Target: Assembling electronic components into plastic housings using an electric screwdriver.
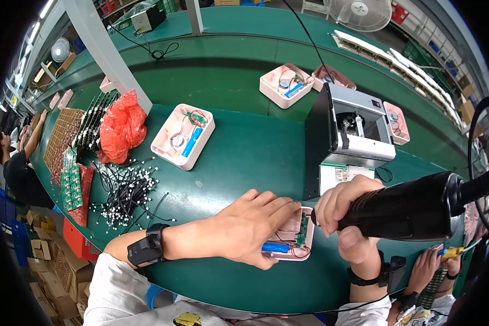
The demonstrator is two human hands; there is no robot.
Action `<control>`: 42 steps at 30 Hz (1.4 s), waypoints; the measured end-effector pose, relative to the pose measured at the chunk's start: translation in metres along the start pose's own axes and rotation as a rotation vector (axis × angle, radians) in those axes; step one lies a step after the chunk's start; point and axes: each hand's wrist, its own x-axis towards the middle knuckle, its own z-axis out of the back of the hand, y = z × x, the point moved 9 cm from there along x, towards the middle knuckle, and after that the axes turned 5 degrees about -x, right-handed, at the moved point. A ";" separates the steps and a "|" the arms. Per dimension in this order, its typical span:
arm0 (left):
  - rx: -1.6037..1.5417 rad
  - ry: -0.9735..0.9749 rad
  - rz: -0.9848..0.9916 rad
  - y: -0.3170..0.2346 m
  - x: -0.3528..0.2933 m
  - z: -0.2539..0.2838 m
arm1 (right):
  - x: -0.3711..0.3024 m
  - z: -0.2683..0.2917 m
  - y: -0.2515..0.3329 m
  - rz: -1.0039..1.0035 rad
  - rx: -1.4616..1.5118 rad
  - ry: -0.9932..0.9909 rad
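My left hand [247, 224] lies across a pale pink plastic case [308, 251], gripping it between the thumb and fingers. Inside the case are a green circuit board [302, 231], a blue battery cell [275, 248] and thin red and black wires; the hand covers its left side. In my right hand [349, 214] is a black electric screwdriver [402, 209], tilted almost level, its front end at the case's right edge close to the board. My right fingers wrap round its front part. The screwdriver's tip is hard to make out.
Beyond my right hand stands a black and silver screw feeder [358, 122]. Another pink case [183, 137] sits farther left, near black cables [129, 195] and a red plastic bag [123, 127]. More cases [286, 86] rest on the green conveyor. A co-worker's hands [426, 269] are at right.
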 end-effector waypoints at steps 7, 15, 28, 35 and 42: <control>-0.034 -0.030 -0.021 0.001 -0.001 0.003 | 0.000 0.001 -0.016 -0.089 0.113 -0.088; -0.033 -0.043 -0.034 0.002 -0.001 0.005 | 0.003 0.001 -0.012 -0.123 0.073 0.065; -0.004 -0.100 -0.078 -0.003 0.000 0.004 | 0.001 0.002 -0.020 -0.172 0.044 -0.034; 0.077 -0.057 0.105 -0.003 -0.006 0.004 | 0.006 0.027 0.067 0.208 -0.065 -0.045; 0.183 -0.254 0.218 0.010 -0.008 0.011 | 0.003 0.064 0.048 0.026 0.031 -0.251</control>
